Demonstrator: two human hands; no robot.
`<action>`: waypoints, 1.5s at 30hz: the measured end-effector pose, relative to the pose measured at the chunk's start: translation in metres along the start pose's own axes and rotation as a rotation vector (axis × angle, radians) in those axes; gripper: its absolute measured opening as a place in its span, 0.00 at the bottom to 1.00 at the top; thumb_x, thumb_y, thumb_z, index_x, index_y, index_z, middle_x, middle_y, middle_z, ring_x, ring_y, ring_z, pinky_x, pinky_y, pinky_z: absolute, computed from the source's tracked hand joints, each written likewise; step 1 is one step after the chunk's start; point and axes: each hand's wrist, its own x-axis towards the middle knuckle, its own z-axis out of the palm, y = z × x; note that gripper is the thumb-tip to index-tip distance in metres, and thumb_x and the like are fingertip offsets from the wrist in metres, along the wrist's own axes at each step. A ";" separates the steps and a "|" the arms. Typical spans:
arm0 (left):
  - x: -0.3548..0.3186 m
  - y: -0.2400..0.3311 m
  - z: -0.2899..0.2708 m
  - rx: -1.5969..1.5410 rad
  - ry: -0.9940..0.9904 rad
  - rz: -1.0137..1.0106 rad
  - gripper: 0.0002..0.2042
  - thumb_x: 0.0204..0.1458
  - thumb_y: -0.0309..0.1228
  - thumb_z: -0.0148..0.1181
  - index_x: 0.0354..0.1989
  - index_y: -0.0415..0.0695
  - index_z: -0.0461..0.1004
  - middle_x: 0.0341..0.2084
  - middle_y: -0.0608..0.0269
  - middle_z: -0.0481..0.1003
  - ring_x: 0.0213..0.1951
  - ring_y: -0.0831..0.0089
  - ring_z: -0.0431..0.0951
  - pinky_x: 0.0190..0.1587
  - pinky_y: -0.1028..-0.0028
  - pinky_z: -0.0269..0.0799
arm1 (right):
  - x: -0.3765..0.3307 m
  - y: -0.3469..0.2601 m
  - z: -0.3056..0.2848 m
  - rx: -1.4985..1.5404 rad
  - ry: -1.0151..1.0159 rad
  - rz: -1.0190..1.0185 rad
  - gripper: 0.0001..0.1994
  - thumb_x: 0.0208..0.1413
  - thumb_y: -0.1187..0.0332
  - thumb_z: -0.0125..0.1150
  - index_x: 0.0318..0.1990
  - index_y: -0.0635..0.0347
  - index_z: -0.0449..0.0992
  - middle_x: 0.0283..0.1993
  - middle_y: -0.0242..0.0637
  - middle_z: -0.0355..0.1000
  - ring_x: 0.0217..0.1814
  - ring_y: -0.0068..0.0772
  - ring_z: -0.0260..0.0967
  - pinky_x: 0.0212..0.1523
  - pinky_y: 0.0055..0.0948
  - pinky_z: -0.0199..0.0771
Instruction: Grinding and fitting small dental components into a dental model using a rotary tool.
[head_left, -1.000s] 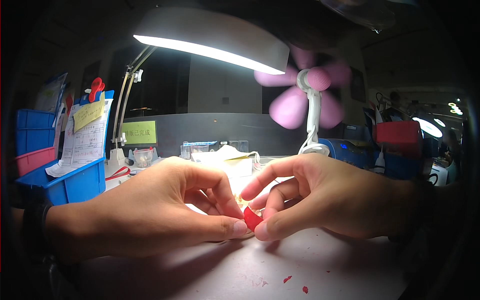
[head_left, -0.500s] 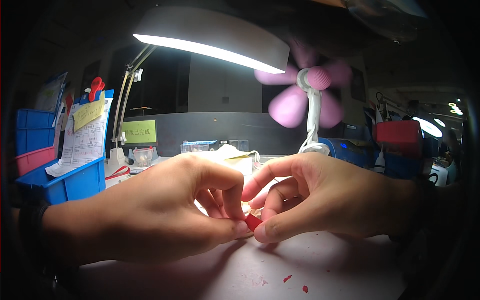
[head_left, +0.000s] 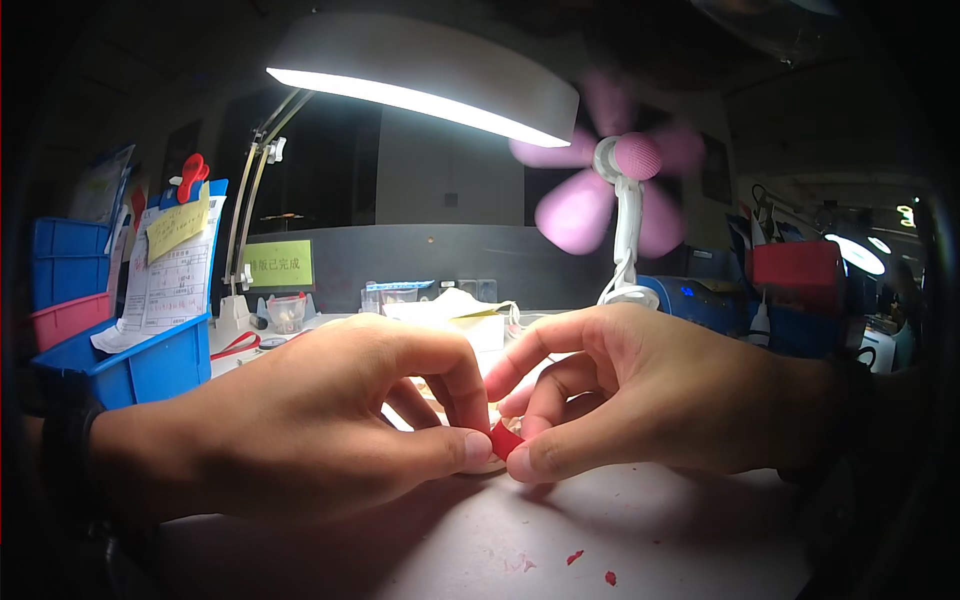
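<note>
Between the fingertips of both hands, just above the white tabletop (head_left: 460,545), is a small red piece (head_left: 506,442), smooth and slightly curved; its exact kind I cannot make out. My left hand (head_left: 320,425) is closed, thumb and index finger pinching at its left edge. From the other side my right hand (head_left: 670,400) grips it with the thumb below and a bent finger above, the index finger arched over. Behind the fingers, partly hidden, lies a pale, brightly lit item that I cannot identify.
Red scraps (head_left: 575,557) lie on the near tabletop. A lit lamp (head_left: 420,95) hangs overhead, with a pink fan (head_left: 637,157) behind to the right. Blue bins (head_left: 150,365) with papers (head_left: 175,270) stand left. A small clear cup (head_left: 286,314) sits at the back.
My left thumb and fingers have shifted slightly at the red piece, which has turned a little and shows more of its curved face. My right hand stays nearly still.
</note>
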 end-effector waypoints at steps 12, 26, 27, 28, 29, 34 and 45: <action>-0.001 0.004 -0.002 -0.025 0.003 -0.007 0.07 0.61 0.30 0.67 0.40 0.39 0.79 0.39 0.60 0.82 0.45 0.74 0.82 0.53 0.71 0.79 | -0.001 -0.002 0.002 -0.034 0.031 0.026 0.24 0.56 0.73 0.72 0.58 0.70 0.70 0.36 0.34 0.81 0.45 0.20 0.75 0.74 0.35 0.56; 0.000 0.013 -0.002 0.074 -0.032 -0.030 0.09 0.59 0.31 0.69 0.36 0.37 0.79 0.38 0.58 0.82 0.48 0.71 0.82 0.52 0.69 0.80 | -0.002 -0.004 0.004 -0.082 0.032 0.008 0.22 0.56 0.73 0.72 0.56 0.70 0.71 0.38 0.36 0.79 0.44 0.21 0.76 0.53 0.22 0.72; 0.001 0.014 -0.003 0.101 -0.040 -0.066 0.09 0.59 0.31 0.69 0.36 0.37 0.80 0.38 0.58 0.82 0.48 0.71 0.82 0.52 0.68 0.80 | -0.001 -0.004 0.004 -0.077 0.038 0.011 0.22 0.56 0.73 0.72 0.56 0.70 0.71 0.38 0.36 0.79 0.44 0.21 0.76 0.52 0.22 0.72; 0.001 0.014 -0.003 0.112 -0.045 -0.052 0.09 0.59 0.31 0.69 0.36 0.37 0.80 0.38 0.58 0.82 0.48 0.71 0.82 0.52 0.68 0.80 | -0.001 -0.004 0.005 -0.083 0.033 0.000 0.22 0.56 0.73 0.72 0.56 0.70 0.71 0.38 0.36 0.79 0.44 0.21 0.76 0.52 0.22 0.72; 0.002 0.014 -0.003 0.072 -0.049 -0.070 0.09 0.59 0.31 0.69 0.36 0.37 0.80 0.38 0.58 0.82 0.48 0.71 0.82 0.52 0.68 0.80 | -0.001 -0.005 0.005 -0.090 0.035 0.002 0.22 0.56 0.73 0.72 0.56 0.70 0.71 0.38 0.35 0.79 0.44 0.21 0.76 0.52 0.22 0.72; 0.001 0.009 0.001 0.003 -0.011 0.017 0.08 0.58 0.30 0.70 0.38 0.39 0.80 0.39 0.60 0.82 0.49 0.71 0.81 0.53 0.67 0.80 | -0.005 -0.009 0.004 -0.138 0.035 0.061 0.22 0.56 0.72 0.72 0.56 0.69 0.71 0.38 0.34 0.79 0.44 0.20 0.75 0.54 0.22 0.72; -0.001 0.001 -0.003 -0.015 -0.017 0.011 0.08 0.58 0.31 0.70 0.41 0.41 0.80 0.39 0.63 0.82 0.48 0.72 0.81 0.51 0.68 0.81 | -0.001 -0.002 0.002 -0.078 0.018 0.013 0.23 0.56 0.73 0.71 0.57 0.70 0.71 0.36 0.34 0.81 0.43 0.20 0.75 0.70 0.31 0.60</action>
